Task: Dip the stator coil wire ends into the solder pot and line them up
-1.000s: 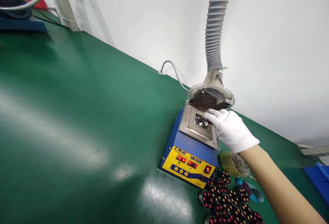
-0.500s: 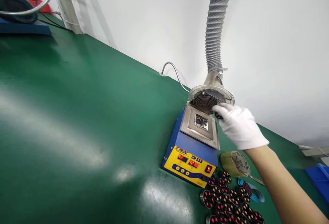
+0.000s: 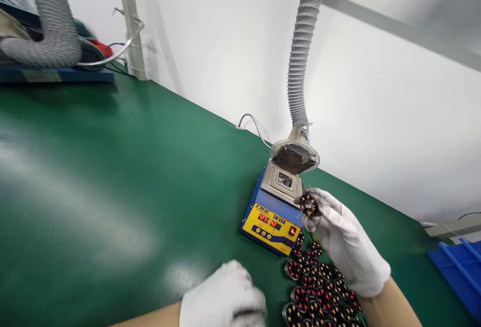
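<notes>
My right hand [image 3: 343,239], in a white glove, pinches a motor stator [image 3: 308,205], a small round black part with copper-coloured spots. It is held up beside the right edge of a blue and yellow solder pot [image 3: 276,234] with lit red digits. Several similar stators [image 3: 315,287], with red or copper-coloured spots, stand crowded on the green table below this hand. At the bottom, my gloved left hand [image 3: 225,297] is closed and slightly blurred. Something dark shows at its fingers, too unclear to name.
A round fume extractor [image 3: 295,155] on a grey corrugated hose [image 3: 300,61] hangs over the back of the pot. Blue bins [image 3: 456,267] stand at the right edge. Another grey hose [image 3: 54,21] and a post [image 3: 131,26] are at upper left. The green table [image 3: 112,167] stretches leftward.
My right hand has drawn the stator back from under the extractor to the pot's front right side. My left hand has come into view at the bottom. The view has shifted.
</notes>
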